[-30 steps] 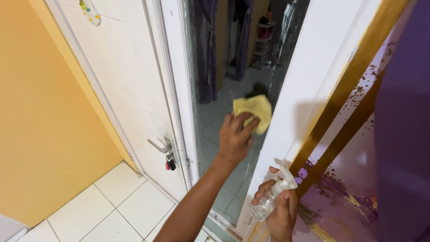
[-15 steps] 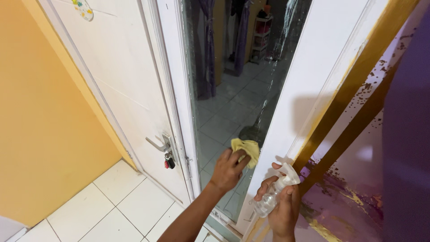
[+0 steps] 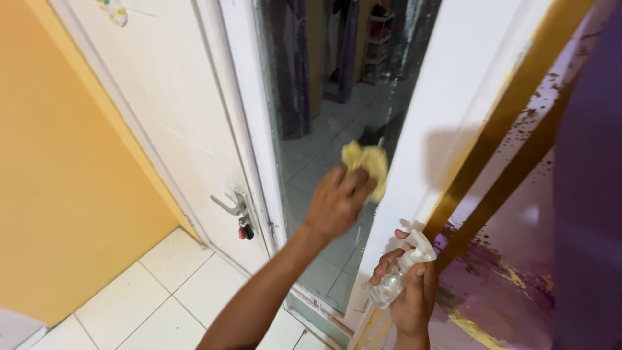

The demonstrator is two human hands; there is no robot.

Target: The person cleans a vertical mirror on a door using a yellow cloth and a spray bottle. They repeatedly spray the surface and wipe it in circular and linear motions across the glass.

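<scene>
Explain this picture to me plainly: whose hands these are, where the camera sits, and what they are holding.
There is no machine here. The camera is worn on a person's head and looks down at their own two bare hands. The left hand presses a yellow cloth against a tall mirror set in a white frame. The right hand grips a small clear spray bottle. To the left stands a white door with a metal handle, above a white tiled floor.

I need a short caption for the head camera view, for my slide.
Left hand presses a yellow cloth on a tall mirror; right hand holds a clear spray bottle.
</scene>
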